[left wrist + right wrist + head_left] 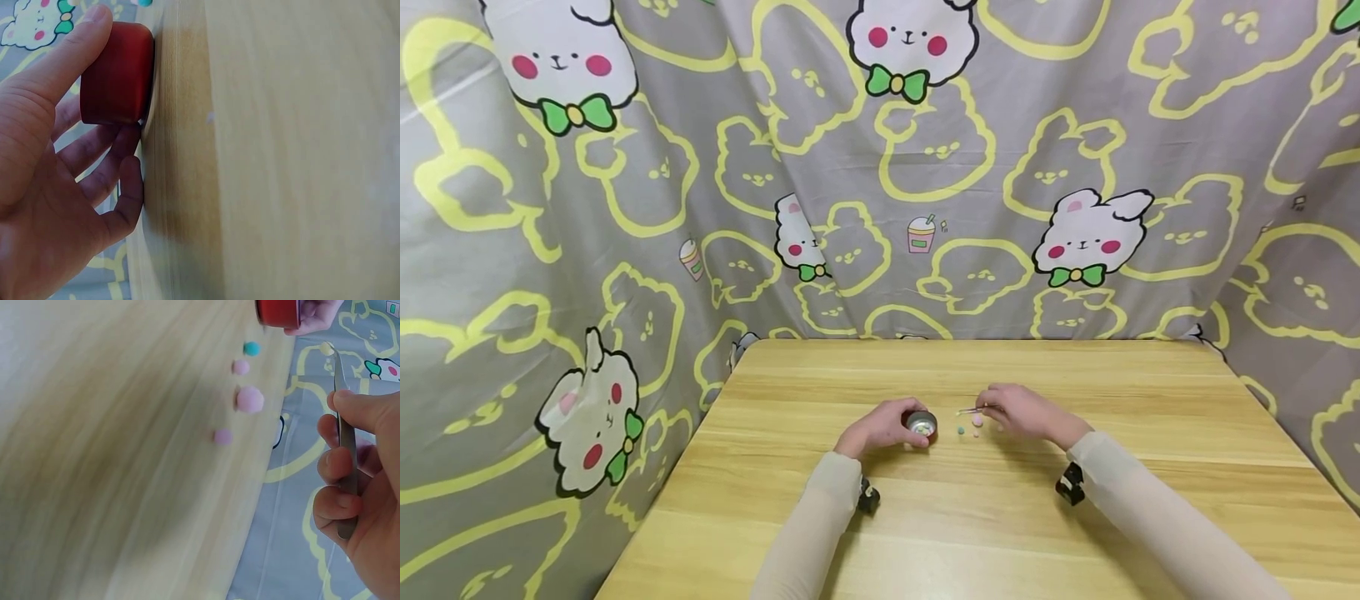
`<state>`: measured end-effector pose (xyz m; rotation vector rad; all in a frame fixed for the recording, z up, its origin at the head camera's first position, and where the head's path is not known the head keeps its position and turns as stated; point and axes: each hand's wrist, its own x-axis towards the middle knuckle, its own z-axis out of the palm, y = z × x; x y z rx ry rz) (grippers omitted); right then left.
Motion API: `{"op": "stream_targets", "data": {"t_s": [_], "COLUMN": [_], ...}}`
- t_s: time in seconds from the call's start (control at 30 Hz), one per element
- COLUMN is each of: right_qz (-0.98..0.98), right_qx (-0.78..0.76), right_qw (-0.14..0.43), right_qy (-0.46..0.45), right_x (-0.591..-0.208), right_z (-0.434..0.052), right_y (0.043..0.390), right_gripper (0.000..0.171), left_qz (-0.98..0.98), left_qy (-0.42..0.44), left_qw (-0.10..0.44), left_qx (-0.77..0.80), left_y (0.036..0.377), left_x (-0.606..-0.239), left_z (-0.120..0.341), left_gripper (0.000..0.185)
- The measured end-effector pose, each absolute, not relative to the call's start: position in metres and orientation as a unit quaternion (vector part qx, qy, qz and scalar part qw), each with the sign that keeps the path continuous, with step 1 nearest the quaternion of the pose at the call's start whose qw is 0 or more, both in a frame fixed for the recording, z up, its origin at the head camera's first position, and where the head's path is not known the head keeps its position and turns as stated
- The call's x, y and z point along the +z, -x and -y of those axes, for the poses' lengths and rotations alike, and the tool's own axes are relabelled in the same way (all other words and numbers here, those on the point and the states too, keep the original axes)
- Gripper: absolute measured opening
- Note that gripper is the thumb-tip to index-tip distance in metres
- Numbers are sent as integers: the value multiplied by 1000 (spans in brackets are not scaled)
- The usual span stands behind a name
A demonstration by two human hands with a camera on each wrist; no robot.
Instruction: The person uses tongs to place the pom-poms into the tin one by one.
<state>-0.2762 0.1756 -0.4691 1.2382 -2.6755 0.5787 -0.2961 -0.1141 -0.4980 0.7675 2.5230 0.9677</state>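
Observation:
My left hand (891, 423) holds a small round red tin (119, 75) on the table, thumb on one side and fingers round the other. Seen from above, the tin's silvery inside (922, 425) has small pale pieces in it. In my right hand (369, 469) is a pair of metal tweezers (345, 450), gripped between thumb and fingers. At their bent tips sits a small cream pom-pom (327, 348), raised above the table just right of the tin. Below lie a teal pom-pom (252, 349), a larger pink pom-pom (250, 400) and smaller pinkish ones.
The wooden table (925, 533) reaches back to a grey curtain (865, 167) printed with yellow outlines and white cartoon animals. More curtain hangs along the left and right sides. Black wrist cameras (1070, 484) sit under both sleeves.

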Motion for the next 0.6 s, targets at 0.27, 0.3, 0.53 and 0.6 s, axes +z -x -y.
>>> {"op": "stream_targets", "data": {"t_s": [0.27, 0.3, 0.53, 0.6], "right_qz": [887, 887, 885, 883], "right_qx": [197, 197, 193, 193], "right_qw": [58, 58, 65, 65], "right_qy": [-413, -413, -418, -423], "right_x": [-462, -461, -455, -454], "right_z": [-168, -167, -159, -157], "right_y": [281, 281, 283, 283], "right_gripper": [10, 10, 9, 9], "left_qz": [-887, -887, -886, -885], "left_qy": [-267, -266, -267, -267], "left_qw": [164, 165, 164, 164], "left_qx": [340, 341, 343, 343], "left_y": [295, 295, 296, 296], "left_x": [-496, -496, -496, -496], "left_z": [113, 113, 113, 113], "left_gripper": [44, 44, 44, 44]}}
